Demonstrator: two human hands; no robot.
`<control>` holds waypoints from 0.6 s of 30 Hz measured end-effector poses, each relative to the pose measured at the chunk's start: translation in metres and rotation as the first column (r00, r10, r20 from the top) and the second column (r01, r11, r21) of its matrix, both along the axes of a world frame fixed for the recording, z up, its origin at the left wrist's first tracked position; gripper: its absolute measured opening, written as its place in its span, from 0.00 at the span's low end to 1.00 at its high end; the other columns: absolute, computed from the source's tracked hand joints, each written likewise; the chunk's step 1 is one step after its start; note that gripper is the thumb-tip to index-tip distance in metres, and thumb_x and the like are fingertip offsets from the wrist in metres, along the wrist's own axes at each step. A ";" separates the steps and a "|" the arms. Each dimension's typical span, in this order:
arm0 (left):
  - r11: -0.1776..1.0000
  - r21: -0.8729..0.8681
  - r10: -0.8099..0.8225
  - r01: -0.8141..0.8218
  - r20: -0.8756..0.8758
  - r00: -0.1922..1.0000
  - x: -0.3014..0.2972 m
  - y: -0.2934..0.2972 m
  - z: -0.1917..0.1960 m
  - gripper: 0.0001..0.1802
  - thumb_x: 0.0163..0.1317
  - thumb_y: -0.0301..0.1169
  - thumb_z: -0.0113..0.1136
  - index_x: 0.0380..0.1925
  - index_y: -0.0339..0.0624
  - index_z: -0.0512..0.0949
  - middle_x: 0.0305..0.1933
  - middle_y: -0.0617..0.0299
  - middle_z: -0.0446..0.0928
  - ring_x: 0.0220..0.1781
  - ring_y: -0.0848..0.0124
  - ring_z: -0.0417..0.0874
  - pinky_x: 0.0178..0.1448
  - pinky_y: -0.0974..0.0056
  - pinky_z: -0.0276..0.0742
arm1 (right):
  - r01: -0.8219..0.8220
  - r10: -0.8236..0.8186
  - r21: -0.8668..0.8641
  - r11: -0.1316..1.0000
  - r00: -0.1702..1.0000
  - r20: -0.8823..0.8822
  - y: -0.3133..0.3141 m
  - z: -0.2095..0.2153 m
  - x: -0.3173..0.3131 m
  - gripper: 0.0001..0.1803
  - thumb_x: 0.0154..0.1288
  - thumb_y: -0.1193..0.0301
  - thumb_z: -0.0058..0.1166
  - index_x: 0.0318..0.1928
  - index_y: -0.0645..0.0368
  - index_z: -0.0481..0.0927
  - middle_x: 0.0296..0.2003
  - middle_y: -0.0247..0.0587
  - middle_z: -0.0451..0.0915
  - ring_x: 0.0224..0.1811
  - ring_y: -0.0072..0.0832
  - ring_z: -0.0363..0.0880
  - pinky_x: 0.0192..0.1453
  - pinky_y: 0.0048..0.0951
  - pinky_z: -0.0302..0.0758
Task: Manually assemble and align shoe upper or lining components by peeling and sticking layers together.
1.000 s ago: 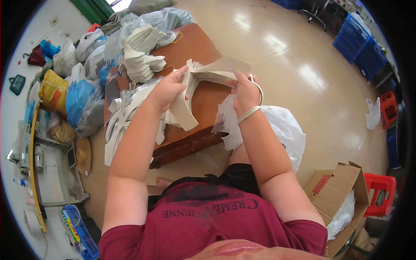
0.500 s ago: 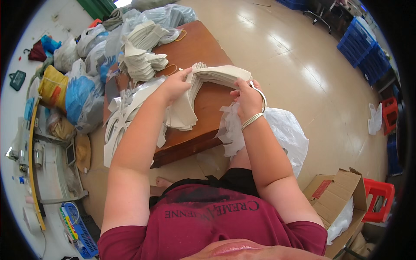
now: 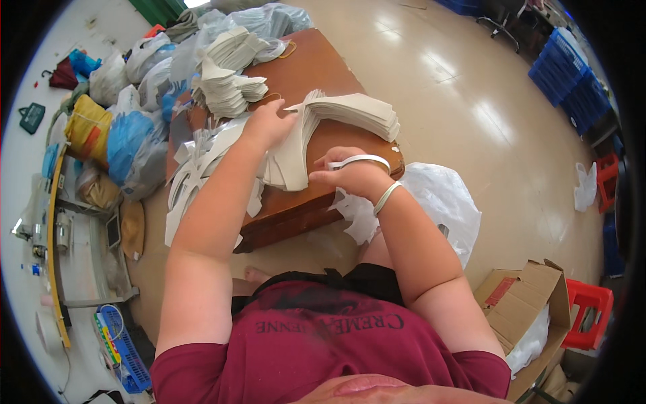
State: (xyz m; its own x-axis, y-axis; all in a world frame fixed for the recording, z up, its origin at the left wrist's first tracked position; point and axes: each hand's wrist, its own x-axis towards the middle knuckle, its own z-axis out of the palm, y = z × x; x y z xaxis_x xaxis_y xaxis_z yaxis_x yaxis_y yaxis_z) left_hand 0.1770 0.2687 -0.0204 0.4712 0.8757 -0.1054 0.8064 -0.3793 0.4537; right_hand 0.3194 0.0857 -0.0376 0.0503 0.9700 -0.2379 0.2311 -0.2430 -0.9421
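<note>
On the brown wooden table, a bent stack of off-white cut pieces point(image 3: 353, 111) fans out, one arm reaching right and another hanging toward the front edge. My left hand point(image 3: 270, 126) closes on the stack's left side near the bend; some fingers are hidden. Just right of the lower arm, my right hand point(image 3: 353, 174) is apart from the stack, fingers curled around a white elastic band point(image 3: 363, 159) looped over it. A second pale band point(image 3: 388, 196) circles my right wrist. More bundled off-white pieces point(image 3: 229, 87) lie at the table's far left, and loose ones point(image 3: 195, 178) beside my left forearm.
The wooden table point(image 3: 323, 64) has its front edge near my knees. Filled plastic bags point(image 3: 131, 145) crowd the left. A white plastic bag point(image 3: 444, 195) sits right of the table. Farther right are a cardboard box point(image 3: 518, 296), a red stool point(image 3: 592, 313) and blue crates point(image 3: 558, 67).
My right hand has let go of the stack's right end and moved down and left toward its lower arm. The band has shifted across that hand. My left hand stays at the stack.
</note>
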 end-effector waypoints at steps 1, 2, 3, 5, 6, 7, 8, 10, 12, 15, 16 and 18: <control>0.999 -0.005 0.042 -0.042 0.116 0.992 -0.006 0.004 -0.003 0.36 0.59 0.47 0.62 0.65 0.42 0.70 0.62 0.47 0.74 0.61 0.56 0.77 0.64 0.59 0.72 | -0.008 0.008 0.000 1.000 1.000 -0.003 0.000 0.002 -0.006 0.21 0.55 0.55 0.69 0.33 0.60 0.79 0.34 0.35 0.83 0.34 0.25 0.81 0.36 0.29 0.75; 0.996 -0.013 0.084 -0.083 0.230 0.969 -0.014 0.007 -0.006 0.33 0.60 0.46 0.62 0.63 0.40 0.72 0.59 0.48 0.78 0.54 0.59 0.82 0.59 0.60 0.76 | -0.102 0.107 -0.058 0.993 0.989 0.102 0.001 0.006 -0.011 0.20 0.54 0.56 0.69 0.33 0.60 0.79 0.36 0.37 0.82 0.35 0.27 0.81 0.39 0.31 0.75; 0.996 -0.012 0.093 -0.092 0.228 0.969 -0.024 0.008 -0.010 0.33 0.60 0.46 0.62 0.63 0.40 0.72 0.59 0.48 0.78 0.54 0.59 0.82 0.59 0.60 0.76 | -0.188 0.210 -0.123 0.974 0.957 0.199 0.001 0.009 -0.017 0.20 0.54 0.56 0.68 0.34 0.60 0.79 0.37 0.39 0.82 0.37 0.29 0.80 0.42 0.33 0.75; 0.972 -0.202 0.196 -0.122 0.400 0.895 -0.038 -0.009 0.003 0.28 0.63 0.41 0.60 0.59 0.38 0.75 0.51 0.54 0.82 0.35 0.69 0.84 0.44 0.64 0.79 | -0.215 0.223 -0.060 0.975 0.920 0.323 0.000 0.008 -0.023 0.19 0.54 0.56 0.67 0.35 0.59 0.80 0.38 0.42 0.81 0.35 0.34 0.80 0.42 0.36 0.75; 0.971 -0.214 0.192 -0.110 0.414 0.890 -0.046 -0.017 0.008 0.25 0.66 0.38 0.59 0.59 0.36 0.75 0.51 0.59 0.82 0.29 0.76 0.80 0.33 0.69 0.74 | -0.235 0.249 -0.082 0.969 0.904 0.349 0.000 0.011 -0.025 0.21 0.54 0.56 0.66 0.39 0.59 0.80 0.38 0.43 0.82 0.36 0.35 0.81 0.41 0.36 0.77; 0.971 -0.208 0.199 -0.121 0.414 0.888 -0.057 -0.018 0.005 0.25 0.66 0.38 0.59 0.59 0.36 0.75 0.51 0.59 0.82 0.29 0.76 0.80 0.33 0.69 0.74 | -0.257 0.276 -0.100 0.961 0.884 0.378 0.001 0.014 -0.029 0.23 0.55 0.55 0.65 0.44 0.59 0.81 0.38 0.44 0.83 0.37 0.36 0.83 0.41 0.36 0.78; 0.970 -0.222 0.177 -0.095 0.389 0.904 -0.067 -0.017 -0.002 0.22 0.66 0.36 0.57 0.57 0.36 0.77 0.49 0.60 0.82 0.29 0.76 0.79 0.33 0.70 0.74 | -0.263 0.280 -0.096 0.960 0.883 0.378 0.001 0.015 -0.031 0.23 0.55 0.55 0.65 0.44 0.59 0.81 0.38 0.44 0.83 0.37 0.36 0.83 0.41 0.36 0.78; 0.966 -0.247 0.159 -0.074 0.346 0.925 -0.079 -0.026 -0.009 0.16 0.68 0.31 0.52 0.51 0.37 0.80 0.47 0.61 0.83 0.26 0.77 0.76 0.32 0.70 0.75 | -0.222 0.221 -0.046 0.974 0.887 0.405 0.001 0.014 -0.034 0.19 0.54 0.59 0.65 0.41 0.59 0.82 0.38 0.48 0.83 0.38 0.39 0.82 0.43 0.36 0.78; 0.960 -0.268 0.178 -0.086 0.342 0.923 -0.078 -0.046 -0.005 0.16 0.68 0.30 0.50 0.51 0.37 0.80 0.47 0.61 0.83 0.27 0.77 0.76 0.31 0.70 0.75 | -0.194 0.170 0.028 0.981 0.913 0.371 0.004 0.001 -0.039 0.16 0.55 0.61 0.65 0.38 0.60 0.80 0.35 0.45 0.81 0.34 0.36 0.80 0.39 0.35 0.77; 0.952 -0.281 0.211 -0.117 0.332 0.919 -0.076 -0.058 -0.010 0.17 0.68 0.27 0.47 0.52 0.37 0.79 0.48 0.60 0.83 0.28 0.76 0.77 0.29 0.70 0.76 | -0.116 0.065 0.181 0.977 0.963 0.262 0.009 -0.013 -0.048 0.13 0.56 0.65 0.65 0.35 0.61 0.79 0.30 0.41 0.80 0.30 0.31 0.78 0.34 0.33 0.75; 0.952 -0.279 0.237 -0.127 0.407 0.882 -0.077 -0.056 -0.016 0.18 0.68 0.28 0.47 0.53 0.36 0.79 0.48 0.58 0.82 0.26 0.74 0.77 0.30 0.67 0.76 | -0.060 0.012 0.260 0.964 0.983 0.183 0.011 -0.014 -0.052 0.12 0.56 0.67 0.65 0.34 0.61 0.79 0.28 0.40 0.79 0.29 0.30 0.77 0.34 0.33 0.75; 0.950 -0.278 0.266 -0.143 0.481 0.835 -0.082 -0.055 -0.025 0.19 0.67 0.28 0.46 0.54 0.36 0.78 0.48 0.55 0.82 0.25 0.71 0.78 0.30 0.65 0.77 | -0.055 0.012 0.218 0.974 0.981 0.192 0.012 -0.009 -0.056 0.13 0.57 0.65 0.65 0.34 0.61 0.79 0.28 0.40 0.79 0.29 0.30 0.77 0.34 0.33 0.75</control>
State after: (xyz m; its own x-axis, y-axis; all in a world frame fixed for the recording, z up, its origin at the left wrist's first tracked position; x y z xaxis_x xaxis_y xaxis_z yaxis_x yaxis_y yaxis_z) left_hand 0.0955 0.2142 -0.0456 0.3244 0.9402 -0.1042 0.4865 -0.0714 0.8707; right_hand 0.2633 0.0976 -0.0468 0.0399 0.9992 -0.0063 0.4136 -0.0222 -0.9102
